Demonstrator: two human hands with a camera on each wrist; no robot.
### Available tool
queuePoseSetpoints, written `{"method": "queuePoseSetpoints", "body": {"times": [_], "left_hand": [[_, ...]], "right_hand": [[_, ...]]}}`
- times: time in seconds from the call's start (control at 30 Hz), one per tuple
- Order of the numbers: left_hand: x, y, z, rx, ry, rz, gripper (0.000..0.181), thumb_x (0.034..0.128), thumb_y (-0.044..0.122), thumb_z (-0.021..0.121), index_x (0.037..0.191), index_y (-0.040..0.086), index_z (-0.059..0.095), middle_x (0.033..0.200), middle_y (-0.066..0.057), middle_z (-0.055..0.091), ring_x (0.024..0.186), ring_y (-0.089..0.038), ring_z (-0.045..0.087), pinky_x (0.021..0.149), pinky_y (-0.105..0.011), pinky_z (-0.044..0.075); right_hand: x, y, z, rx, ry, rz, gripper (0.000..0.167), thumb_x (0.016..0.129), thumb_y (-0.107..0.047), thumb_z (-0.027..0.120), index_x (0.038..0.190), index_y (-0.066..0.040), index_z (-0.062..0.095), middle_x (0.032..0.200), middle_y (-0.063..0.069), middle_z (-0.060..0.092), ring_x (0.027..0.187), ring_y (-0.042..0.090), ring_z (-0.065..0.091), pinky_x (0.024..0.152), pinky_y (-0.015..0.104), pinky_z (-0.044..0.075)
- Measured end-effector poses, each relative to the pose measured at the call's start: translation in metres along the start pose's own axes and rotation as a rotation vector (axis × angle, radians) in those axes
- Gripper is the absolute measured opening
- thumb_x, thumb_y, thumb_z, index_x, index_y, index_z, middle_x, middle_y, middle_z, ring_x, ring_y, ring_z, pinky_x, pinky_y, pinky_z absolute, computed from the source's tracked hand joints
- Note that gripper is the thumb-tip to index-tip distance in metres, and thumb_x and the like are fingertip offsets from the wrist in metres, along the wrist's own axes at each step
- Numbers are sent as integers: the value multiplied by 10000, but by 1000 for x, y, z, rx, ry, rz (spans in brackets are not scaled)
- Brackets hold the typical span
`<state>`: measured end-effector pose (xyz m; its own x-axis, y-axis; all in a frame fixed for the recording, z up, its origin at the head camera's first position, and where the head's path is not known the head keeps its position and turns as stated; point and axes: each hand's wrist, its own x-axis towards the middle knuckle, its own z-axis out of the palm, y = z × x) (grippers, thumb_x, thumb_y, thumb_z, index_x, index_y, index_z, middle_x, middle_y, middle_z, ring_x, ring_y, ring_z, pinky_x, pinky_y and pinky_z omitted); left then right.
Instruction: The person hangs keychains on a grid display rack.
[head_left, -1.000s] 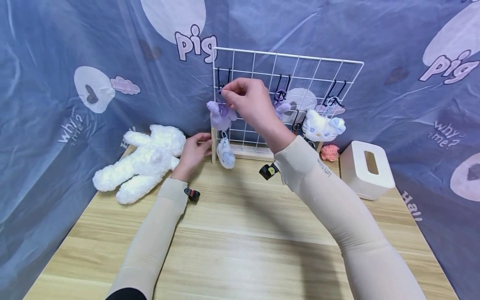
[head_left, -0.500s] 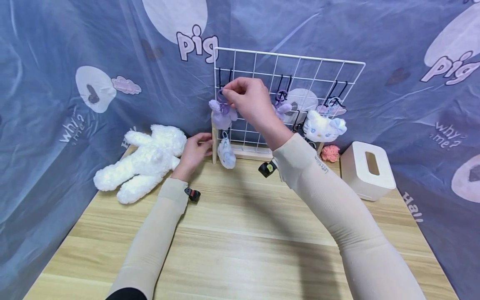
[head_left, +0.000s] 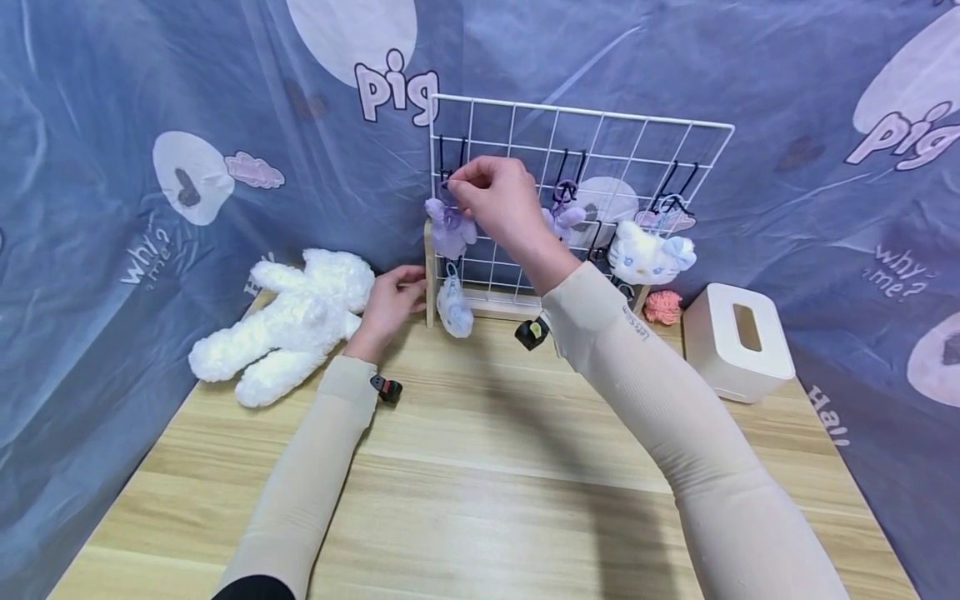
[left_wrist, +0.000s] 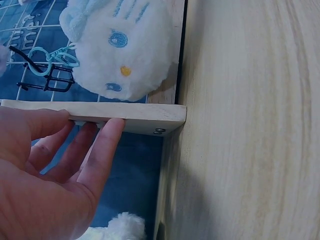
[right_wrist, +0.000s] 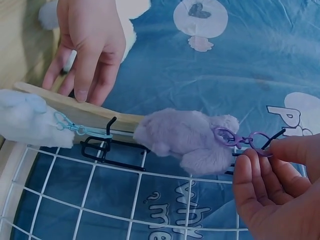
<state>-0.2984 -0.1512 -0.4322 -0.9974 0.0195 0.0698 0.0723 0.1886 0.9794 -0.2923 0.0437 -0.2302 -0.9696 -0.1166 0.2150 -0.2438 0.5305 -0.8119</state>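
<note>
My right hand (head_left: 501,196) pinches the purple ring (right_wrist: 259,133) of a purple plush keychain (head_left: 452,233) between thumb and fingertips. The plush hangs below the hand at the left end of a white wire grid rack (head_left: 600,115). A black hook's tip (right_wrist: 275,137) lies right at the ring; whether the ring is over it I cannot tell. My left hand (head_left: 388,304) touches the rack's wooden side post (left_wrist: 145,111) with thumb and fingertips, fingers fairly straight. Beside the post hangs a white-and-blue plush keychain (head_left: 454,308) on a lower black hook (right_wrist: 107,150).
Another purple plush (head_left: 564,221) and a white cat-face plush (head_left: 643,254) hang further right. A large white plush toy (head_left: 300,312) lies left of the rack. On the right are a coral-pink item (head_left: 662,307) and a white tissue box (head_left: 723,367). A patterned curtain (head_left: 360,192) backs the table (head_left: 465,467).
The purple plush has shifted slightly rightward, toward the grid, beneath my right hand, which keeps pinching its ring. My left hand has stayed at the post.
</note>
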Motion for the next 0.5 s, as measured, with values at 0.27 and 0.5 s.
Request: {"method": "queuePoseSetpoints", "body": {"times": [0.27,0.5], "left_hand": [[0,0,0,16,-7,4,355,1151,92,614,1473,-50,658,1421,-285,664,1225,-398,728,1048,-531,709],[1,0,0,18,-1,0,353,1150,94,625,1473,-43,663,1407,-278,664,1216,-391,728,1033,-515,716]], "right_hand": [[5,3,3,-62,38,-3,179,1114,-256,704,1140,-129,828,903,-51,707,844,117,665,716,208,552],[14,11,8,-148,109,-30,196,1098,-274,713,1119,-131,845,940,-34,739,927,142,632,789,226,518]]}}
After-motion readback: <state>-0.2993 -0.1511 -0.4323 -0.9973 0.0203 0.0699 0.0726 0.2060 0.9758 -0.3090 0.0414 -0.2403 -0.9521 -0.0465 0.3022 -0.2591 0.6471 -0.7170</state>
